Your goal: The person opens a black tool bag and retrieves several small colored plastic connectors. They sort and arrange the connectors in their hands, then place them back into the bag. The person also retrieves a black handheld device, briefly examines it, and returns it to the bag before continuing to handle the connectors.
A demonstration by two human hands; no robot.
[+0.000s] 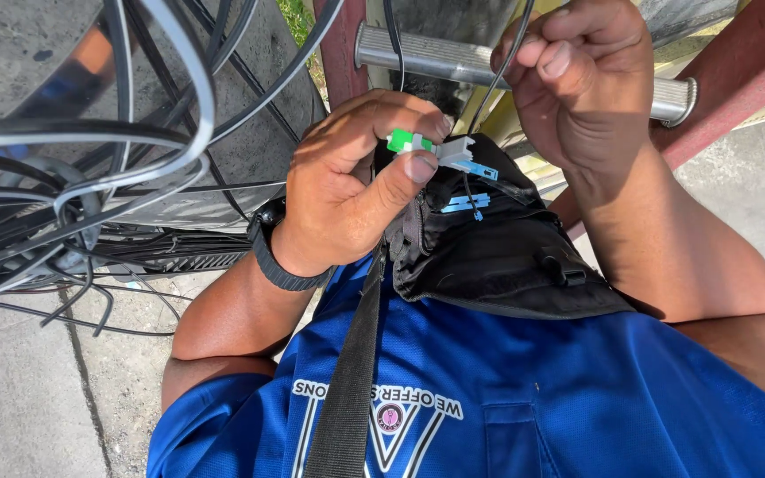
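My left hand (pixel 351 181) pinches a small green, white and blue cable connector (pixel 440 152) between thumb and fingers, just above a black shoulder bag (pixel 498 257) on my chest. My right hand (pixel 582 75) is closed around a thin black cable (pixel 494 81) that runs down toward the connector's white end. A second small blue clip (pixel 466 204) lies on the bag's open top. A black watch band (pixel 272 257) sits on my left wrist.
A tangle of black cables (pixel 90 177) hangs at the left against a grey wall. A metal ladder rung (pixel 453 57) and a red rail (pixel 737 88) cross behind my hands. Concrete pavement (pixel 19 389) lies below. The bag's black strap (pixel 356 372) crosses my blue shirt.
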